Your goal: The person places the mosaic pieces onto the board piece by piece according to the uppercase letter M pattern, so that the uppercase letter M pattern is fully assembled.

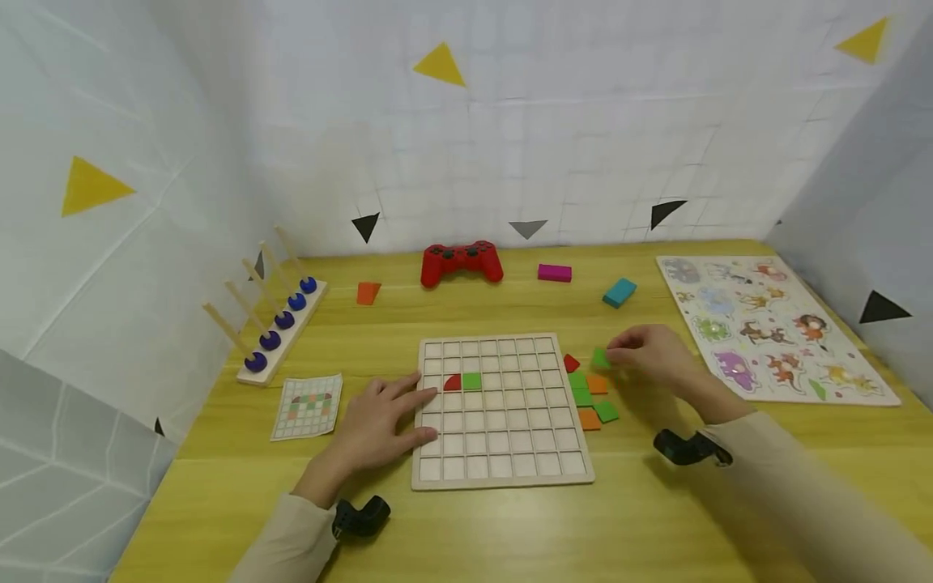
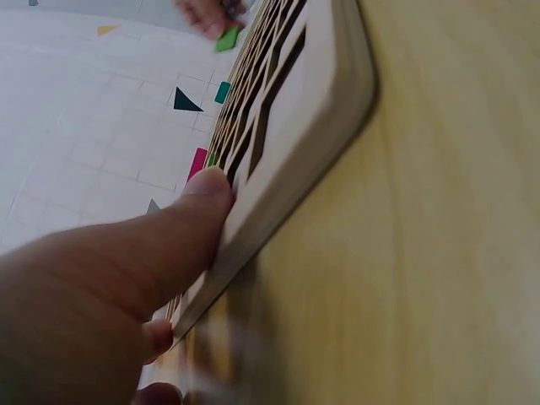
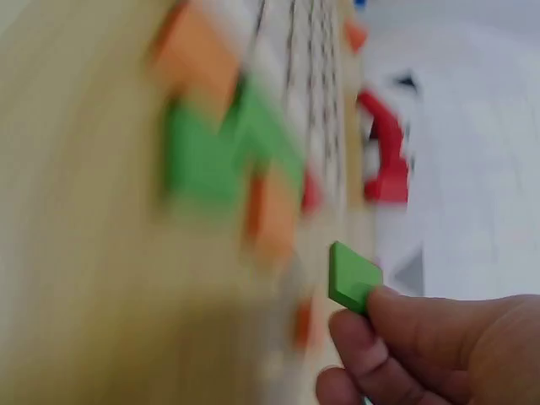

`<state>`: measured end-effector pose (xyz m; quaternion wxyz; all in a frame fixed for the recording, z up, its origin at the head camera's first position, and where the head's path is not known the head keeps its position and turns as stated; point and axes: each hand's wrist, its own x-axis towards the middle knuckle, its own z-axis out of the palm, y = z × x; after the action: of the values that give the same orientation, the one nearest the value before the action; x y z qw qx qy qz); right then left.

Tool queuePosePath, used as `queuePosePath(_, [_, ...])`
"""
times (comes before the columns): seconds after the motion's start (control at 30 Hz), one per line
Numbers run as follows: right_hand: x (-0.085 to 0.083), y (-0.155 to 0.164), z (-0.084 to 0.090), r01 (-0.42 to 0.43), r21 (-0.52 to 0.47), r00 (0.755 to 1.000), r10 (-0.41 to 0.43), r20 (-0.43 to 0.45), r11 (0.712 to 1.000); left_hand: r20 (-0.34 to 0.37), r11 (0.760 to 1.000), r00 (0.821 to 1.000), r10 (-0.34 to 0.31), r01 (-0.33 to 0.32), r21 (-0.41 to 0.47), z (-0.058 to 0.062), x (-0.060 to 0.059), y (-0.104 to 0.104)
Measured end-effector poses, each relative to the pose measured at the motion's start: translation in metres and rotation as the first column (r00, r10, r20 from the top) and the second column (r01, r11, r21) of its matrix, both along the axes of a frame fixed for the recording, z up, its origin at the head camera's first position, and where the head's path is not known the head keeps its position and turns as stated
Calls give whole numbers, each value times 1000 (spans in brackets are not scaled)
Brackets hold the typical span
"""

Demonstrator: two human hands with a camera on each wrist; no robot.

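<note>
My right hand [image 1: 656, 356] pinches a green square tile [image 3: 350, 277] between thumb and fingertips, just right of the loose tiles. Below it, several green tiles [image 1: 581, 397], orange tiles [image 1: 589, 419] and a red piece [image 1: 572, 363] lie along the right edge of a wooden grid board [image 1: 503, 483]. Set in the board's cells are a red quarter-round piece [image 1: 453, 382] and, beside it, a green square [image 1: 472, 380]. With fingers spread, my left hand [image 1: 379, 421] rests at the board's left edge; its thumb [image 2: 198, 198] touches the rim in the left wrist view.
A pattern card [image 1: 308, 406] lies left of the board, near a peg stand [image 1: 284, 332] with blue beads. Behind are an orange piece [image 1: 368, 293], a red game controller [image 1: 462, 262], a magenta block [image 1: 555, 273] and a teal block [image 1: 619, 292]. An animal puzzle board [image 1: 780, 324] lies at right.
</note>
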<state>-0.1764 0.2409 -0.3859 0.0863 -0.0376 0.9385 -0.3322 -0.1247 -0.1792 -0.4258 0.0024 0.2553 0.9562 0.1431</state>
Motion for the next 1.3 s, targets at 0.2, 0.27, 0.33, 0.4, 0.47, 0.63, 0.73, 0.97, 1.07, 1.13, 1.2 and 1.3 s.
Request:
queuePosePath(0.2, [0,32,-8,-7,55,1000,6,12,998,-42,1000,999,-8,8,-1,2,0,-5])
queuePosePath(0.27, [-1,32,-12,-30,97,998,35,-53,995,-32,1000,999,-20,20,5,1,0,-2])
queuePosePath(0.33, [-2,29,-14,-71,138,991,86,-103,988,-18,1000,999,-28,28,7,-1,-1,1])
queuePosePath(0.4, [-5,25,-15,-116,185,980,143,-138,976,-6,1000,1000,-26,26,5,-2,-1,3])
queuePosePath(0.47, [-7,23,-16,-142,217,971,179,-158,966,8,1000,1000,-22,22,-1,-3,-2,4])
queuePosePath(0.63, [-11,16,-13,-193,282,951,250,-180,940,16,1000,1000,-5,5,-2,-2,-2,4])
queuePosePath(0.73, [-16,11,-10,-238,311,943,296,-154,920,12,1000,1000,2,-2,-1,0,-1,2])
queuePosePath(0.97, [-16,5,-9,-251,383,923,339,-184,889,8,1000,1000,-15,15,4,1,-1,3])
queuePosePath(1.07, [-13,-12,-3,-248,377,901,355,-248,892,6,1000,1000,-11,11,-2,1,-2,2])
queuePosePath(1.13, [-12,-33,1,-289,367,872,402,-280,884,10,1000,1000,-5,5,2,2,-1,1])
queuePosePath(1.2, [-9,-59,4,-359,367,828,474,-300,858,15,1000,1000,-1,1,7,3,0,1])
queuePosePath(1.3, [-6,-95,1,-432,402,771,562,-299,807,18,1000,1000,-3,3,6,2,0,1])
